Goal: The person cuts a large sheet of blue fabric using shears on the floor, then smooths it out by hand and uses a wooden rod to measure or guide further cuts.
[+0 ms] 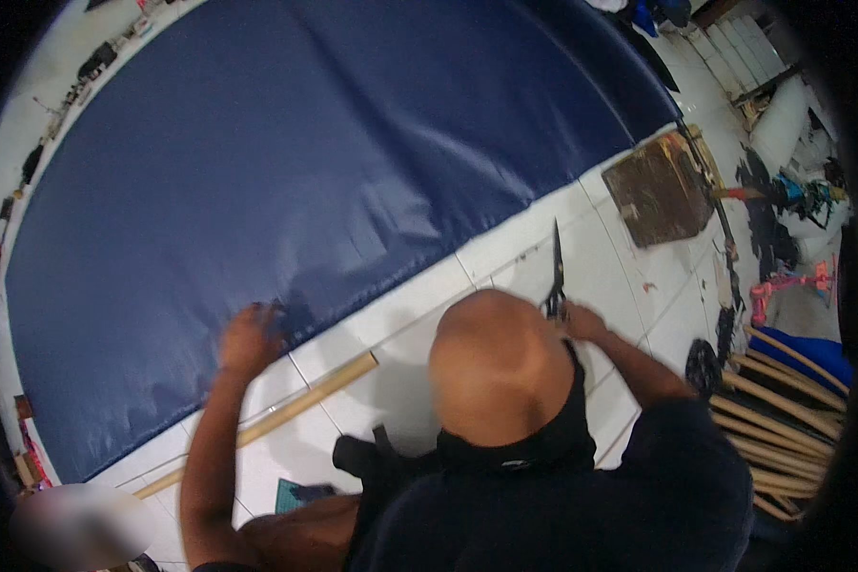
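A large dark blue sheet (257,172), shiny like vinyl, spreads over the floor ahead of me, with some creases. My left hand (250,340) is over its near edge, fingers apart and seemingly resting on the material. To the right, my right hand (582,322) is closed round the handles of a pair of scissors (558,267). Their dark blades point away from me, over the white tiles beyond the sheet's edge. My knee (496,372) hides part of the floor between the two hands.
A long tan tube or rod (305,405) lies along the sheet's near edge. At the right are a worn brown block (663,191) and several tan rolls or poles (782,419). A teal piece (289,494) lies near my leg. Clutter lines the far left.
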